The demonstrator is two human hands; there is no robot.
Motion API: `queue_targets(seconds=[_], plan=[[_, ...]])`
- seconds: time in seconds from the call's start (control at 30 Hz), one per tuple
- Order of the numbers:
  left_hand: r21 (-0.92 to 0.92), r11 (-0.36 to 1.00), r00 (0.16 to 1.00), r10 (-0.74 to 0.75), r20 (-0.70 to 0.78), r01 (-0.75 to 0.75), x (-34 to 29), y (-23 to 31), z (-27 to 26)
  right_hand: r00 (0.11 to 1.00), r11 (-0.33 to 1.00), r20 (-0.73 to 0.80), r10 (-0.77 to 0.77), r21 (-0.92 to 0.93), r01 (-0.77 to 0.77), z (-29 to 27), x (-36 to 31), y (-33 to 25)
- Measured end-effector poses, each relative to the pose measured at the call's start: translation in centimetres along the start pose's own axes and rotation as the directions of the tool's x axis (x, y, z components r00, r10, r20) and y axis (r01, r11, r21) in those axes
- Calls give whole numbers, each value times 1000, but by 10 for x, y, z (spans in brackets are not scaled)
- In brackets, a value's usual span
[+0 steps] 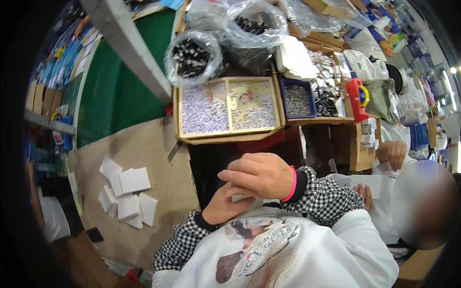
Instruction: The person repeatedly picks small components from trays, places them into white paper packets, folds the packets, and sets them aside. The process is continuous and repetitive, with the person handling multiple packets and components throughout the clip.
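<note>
Overlapping hands (263, 175), grip unclear, divided tray (228, 106) ahead, white boxes (135, 180) leftward.

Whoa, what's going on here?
Someone has their right hand over their left hand, with a bit of something pale showing between them, mostly hidden. White boxes lie in a loose pile on the left. In front sits a wooden tray of small pale pieces. On the right, another person's hand touches a flat white thing.
</note>
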State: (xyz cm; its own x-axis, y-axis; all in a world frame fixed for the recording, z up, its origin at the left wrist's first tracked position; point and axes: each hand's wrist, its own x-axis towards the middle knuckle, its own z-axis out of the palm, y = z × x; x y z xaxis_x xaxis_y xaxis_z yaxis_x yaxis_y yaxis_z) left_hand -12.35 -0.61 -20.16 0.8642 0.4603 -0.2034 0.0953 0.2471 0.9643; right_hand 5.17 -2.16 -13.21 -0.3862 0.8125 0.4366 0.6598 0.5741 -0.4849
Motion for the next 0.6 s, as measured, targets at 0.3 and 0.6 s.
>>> queue_targets(seconds=[0.3, 0.6], plan=[[-173, 982, 996, -82, -23, 77, 7, -3, 6, 982, 967, -37, 186, 186, -176, -21, -43, 17], [-301, 935, 979, -204, -27, 187, 15, -10, 4, 86, 196, -180, 980, 793, -577, 17, -146, 128]])
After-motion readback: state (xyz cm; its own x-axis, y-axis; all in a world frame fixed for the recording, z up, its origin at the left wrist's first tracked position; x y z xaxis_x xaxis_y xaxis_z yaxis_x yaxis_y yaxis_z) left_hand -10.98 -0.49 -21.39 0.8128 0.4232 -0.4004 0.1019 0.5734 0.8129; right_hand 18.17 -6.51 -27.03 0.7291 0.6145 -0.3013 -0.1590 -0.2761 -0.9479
